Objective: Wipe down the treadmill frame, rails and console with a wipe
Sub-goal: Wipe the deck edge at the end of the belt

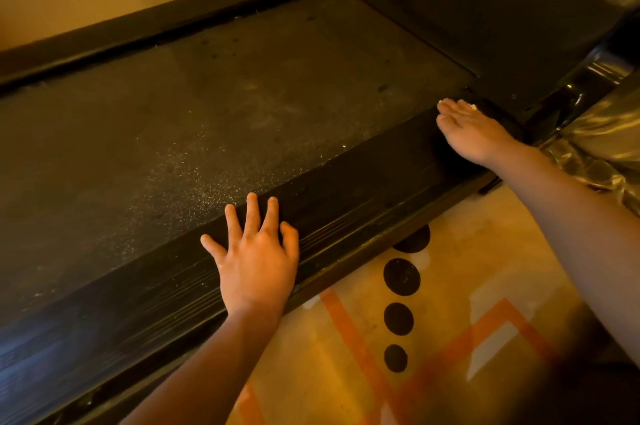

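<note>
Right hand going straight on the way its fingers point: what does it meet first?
Probably the belt: the right hand lies flat on the near rail, fingers aimed at its inner edge.

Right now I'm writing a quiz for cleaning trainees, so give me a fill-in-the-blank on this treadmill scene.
1. The left hand lies flat, fingers spread, on the near ____.
2. The right hand presses a white ____ down near the motor cover.
3. Beyond both hands lies the speckled running ____.

Missing words: rail; wipe; belt.
</note>
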### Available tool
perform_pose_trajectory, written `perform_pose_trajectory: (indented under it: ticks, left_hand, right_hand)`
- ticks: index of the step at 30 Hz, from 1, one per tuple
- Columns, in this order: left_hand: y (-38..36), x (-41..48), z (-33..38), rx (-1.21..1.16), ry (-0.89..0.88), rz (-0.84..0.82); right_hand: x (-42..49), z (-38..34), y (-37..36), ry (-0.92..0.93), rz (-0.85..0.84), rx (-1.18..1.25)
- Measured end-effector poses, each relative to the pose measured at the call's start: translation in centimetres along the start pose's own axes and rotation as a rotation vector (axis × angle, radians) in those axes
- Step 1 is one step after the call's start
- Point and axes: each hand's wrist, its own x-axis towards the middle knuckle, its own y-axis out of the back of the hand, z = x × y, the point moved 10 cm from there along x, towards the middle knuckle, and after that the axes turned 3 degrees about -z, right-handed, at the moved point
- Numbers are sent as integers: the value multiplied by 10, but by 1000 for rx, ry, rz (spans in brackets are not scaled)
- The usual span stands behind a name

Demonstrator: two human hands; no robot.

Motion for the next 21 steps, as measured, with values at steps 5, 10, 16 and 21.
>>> perform_pose_trajectory:
  ticks: [5,10,16,21]
  left_hand:
    - [1,-1,-1,-12,3,8]
    - [0,0,0,-32,-8,5]
    - [2,1,0,-49,-19,-9]
    - [4,1,-3,-87,-42,-22]
  right_hand:
    - [-60,-74,-60,225,-18,-33]
    - [-120,-111,-101,418,-21,-40]
    - [-84,-48,-64,97,96,1]
    - [-160,-147,-137,373,204,59]
